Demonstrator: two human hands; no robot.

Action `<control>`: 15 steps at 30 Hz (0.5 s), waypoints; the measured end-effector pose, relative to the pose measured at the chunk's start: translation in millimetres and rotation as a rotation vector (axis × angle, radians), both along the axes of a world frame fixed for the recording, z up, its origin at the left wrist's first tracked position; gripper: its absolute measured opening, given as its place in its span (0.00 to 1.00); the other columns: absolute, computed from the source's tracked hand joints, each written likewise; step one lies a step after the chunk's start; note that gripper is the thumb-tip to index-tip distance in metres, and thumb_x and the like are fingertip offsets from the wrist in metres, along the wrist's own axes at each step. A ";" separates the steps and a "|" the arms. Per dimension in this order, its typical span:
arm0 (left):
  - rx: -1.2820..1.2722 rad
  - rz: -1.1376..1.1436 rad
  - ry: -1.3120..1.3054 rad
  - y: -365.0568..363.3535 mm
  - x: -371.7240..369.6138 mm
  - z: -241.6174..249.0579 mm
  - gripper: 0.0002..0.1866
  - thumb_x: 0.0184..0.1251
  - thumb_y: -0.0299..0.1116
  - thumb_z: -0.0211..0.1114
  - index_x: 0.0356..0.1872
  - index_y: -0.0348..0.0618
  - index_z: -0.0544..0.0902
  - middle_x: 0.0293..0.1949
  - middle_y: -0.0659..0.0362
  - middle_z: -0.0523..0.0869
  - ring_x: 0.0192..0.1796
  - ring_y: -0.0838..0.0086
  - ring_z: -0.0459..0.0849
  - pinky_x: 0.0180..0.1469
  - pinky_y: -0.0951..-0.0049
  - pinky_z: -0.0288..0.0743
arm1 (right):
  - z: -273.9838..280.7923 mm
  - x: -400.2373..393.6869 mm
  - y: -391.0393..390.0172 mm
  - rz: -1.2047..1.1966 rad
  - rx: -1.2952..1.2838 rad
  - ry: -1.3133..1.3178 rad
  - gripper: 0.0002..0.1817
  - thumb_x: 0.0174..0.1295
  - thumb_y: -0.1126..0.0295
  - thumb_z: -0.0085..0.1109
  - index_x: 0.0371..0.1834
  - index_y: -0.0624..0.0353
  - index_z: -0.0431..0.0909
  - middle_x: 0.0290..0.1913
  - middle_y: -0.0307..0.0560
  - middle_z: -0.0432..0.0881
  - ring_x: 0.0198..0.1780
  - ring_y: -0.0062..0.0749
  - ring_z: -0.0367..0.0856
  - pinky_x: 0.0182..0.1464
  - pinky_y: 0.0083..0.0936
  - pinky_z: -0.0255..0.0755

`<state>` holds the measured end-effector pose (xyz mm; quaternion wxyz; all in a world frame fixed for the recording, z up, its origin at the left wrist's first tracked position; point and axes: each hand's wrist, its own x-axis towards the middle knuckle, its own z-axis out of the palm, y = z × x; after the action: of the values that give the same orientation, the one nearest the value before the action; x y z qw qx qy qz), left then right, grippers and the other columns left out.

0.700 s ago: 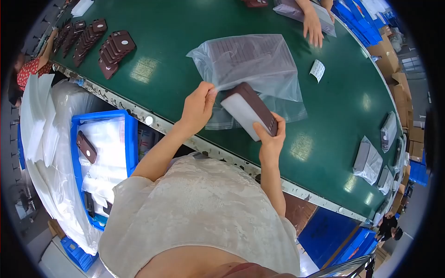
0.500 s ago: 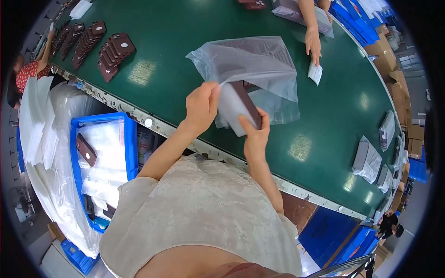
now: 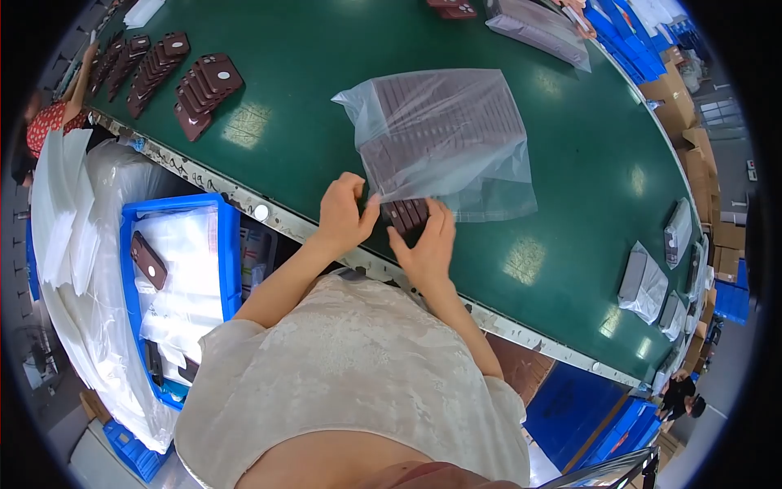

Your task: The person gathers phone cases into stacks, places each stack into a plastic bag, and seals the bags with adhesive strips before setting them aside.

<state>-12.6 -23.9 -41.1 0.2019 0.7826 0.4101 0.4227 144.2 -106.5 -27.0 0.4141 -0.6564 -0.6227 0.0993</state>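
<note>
A large clear plastic bag (image 3: 493, 183) lies on the green table, packed with rows of dark brown phone cases (image 3: 444, 102). Several more brown cases (image 3: 405, 216) show at the bag's mouth, on the side closest to me. My left hand (image 3: 346, 213) pinches the bag's edge at the left of that mouth, thumb and fingers curled. My right hand (image 3: 429, 244) grips the cases at the opening, its thumb on the near side and its fingers at their right end. The far ends of these cases are hidden under the plastic.
Fanned brown phone cases (image 3: 208, 85) stand at the table's upper left. Another filled bag (image 3: 538, 33) lies at the far edge, near a co-worker's hand (image 3: 580, 20). Small bagged packs (image 3: 643, 281) lie at right. A blue crate (image 3: 232, 269) holds plastic bags and a case.
The stack in my right hand has gone down into the bag's mouth. The bag's top now lies flatter over the rows. The co-worker's hand has drawn back, and the white packet beneath it is gone.
</note>
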 end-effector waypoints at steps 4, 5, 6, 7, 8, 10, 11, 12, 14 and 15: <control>-0.031 -0.018 0.088 -10.2 -11.3 7.6 0.04 0.62 0.22 0.61 0.34 0.39 0.75 0.31 0.51 0.76 0.33 0.52 0.76 0.35 0.58 0.70 | 0.3 1.4 -7.1 0.019 -0.230 -0.072 0.35 0.47 0.62 0.78 0.55 0.66 0.70 0.47 0.58 0.73 0.44 0.58 0.78 0.46 0.46 0.76; -0.047 -0.103 0.099 -10.2 -12.6 8.5 0.04 0.63 0.22 0.61 0.34 0.38 0.74 0.32 0.50 0.75 0.34 0.51 0.76 0.35 0.58 0.70 | 4.8 -2.9 -4.1 0.018 -0.247 -0.041 0.35 0.47 0.61 0.78 0.54 0.66 0.70 0.47 0.58 0.74 0.42 0.59 0.79 0.43 0.46 0.77; -0.064 -0.190 0.109 -10.0 -12.4 9.2 0.04 0.63 0.22 0.60 0.34 0.37 0.73 0.32 0.49 0.74 0.34 0.50 0.76 0.35 0.58 0.70 | 7.3 -4.5 -2.1 0.016 -0.263 -0.010 0.36 0.46 0.59 0.79 0.54 0.66 0.70 0.46 0.59 0.74 0.40 0.59 0.79 0.41 0.47 0.78; -0.065 -0.190 0.106 -11.9 -12.0 8.9 0.04 0.63 0.22 0.60 0.34 0.37 0.73 0.32 0.49 0.74 0.34 0.50 0.76 0.35 0.58 0.70 | 3.3 -3.9 1.3 0.016 -0.265 -0.013 0.36 0.46 0.59 0.79 0.54 0.66 0.70 0.46 0.59 0.74 0.40 0.59 0.79 0.41 0.47 0.78; -0.061 -0.226 0.112 -13.5 -11.6 8.3 0.05 0.63 0.22 0.60 0.33 0.37 0.72 0.32 0.49 0.74 0.34 0.50 0.75 0.35 0.58 0.69 | -6.0 -2.8 9.8 0.009 -0.224 -0.062 0.35 0.46 0.59 0.79 0.53 0.66 0.71 0.46 0.59 0.74 0.39 0.59 0.80 0.39 0.46 0.78; -0.048 -0.294 0.125 -14.4 -11.6 9.8 0.06 0.62 0.24 0.61 0.32 0.37 0.71 0.31 0.49 0.73 0.33 0.50 0.75 0.34 0.57 0.69 | -13.9 -3.0 28.2 -0.002 -0.136 -0.159 0.33 0.47 0.59 0.78 0.51 0.66 0.72 0.46 0.61 0.75 0.38 0.59 0.80 0.36 0.45 0.78; -0.040 -0.292 0.129 -13.3 -13.1 11.9 0.06 0.62 0.24 0.61 0.32 0.37 0.71 0.31 0.49 0.73 0.33 0.50 0.75 0.34 0.57 0.69 | -14.7 -2.8 33.1 -0.001 -0.127 -0.157 0.33 0.47 0.59 0.78 0.51 0.66 0.72 0.46 0.61 0.75 0.38 0.59 0.80 0.36 0.45 0.78; -0.042 -0.282 0.127 -12.0 -15.5 14.2 0.07 0.62 0.24 0.62 0.32 0.37 0.71 0.32 0.49 0.73 0.33 0.50 0.75 0.34 0.57 0.69 | -15.2 -2.1 37.8 0.022 -0.082 -0.099 0.33 0.48 0.60 0.78 0.51 0.66 0.72 0.47 0.61 0.75 0.40 0.59 0.80 0.37 0.45 0.78; -0.066 -0.265 0.119 -15.0 -19.3 17.6 0.07 0.62 0.24 0.62 0.32 0.37 0.71 0.32 0.50 0.74 0.33 0.51 0.75 0.34 0.57 0.69 | -13.7 -1.9 39.7 0.066 -0.011 0.015 0.31 0.51 0.61 0.77 0.51 0.66 0.72 0.50 0.62 0.76 0.45 0.59 0.80 0.39 0.45 0.77; -0.071 -0.266 0.118 -15.3 -19.6 16.5 0.07 0.62 0.24 0.62 0.32 0.37 0.71 0.32 0.50 0.74 0.33 0.51 0.75 0.34 0.57 0.69 | -20.0 -2.5 41.9 0.066 -0.016 0.015 0.31 0.51 0.61 0.77 0.51 0.66 0.72 0.50 0.62 0.76 0.45 0.59 0.80 0.39 0.45 0.77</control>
<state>-32.1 -39.2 -24.6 0.2591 0.8457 0.3288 0.3309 141.7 -64.6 -47.0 0.4097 -0.6383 -0.6401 0.1227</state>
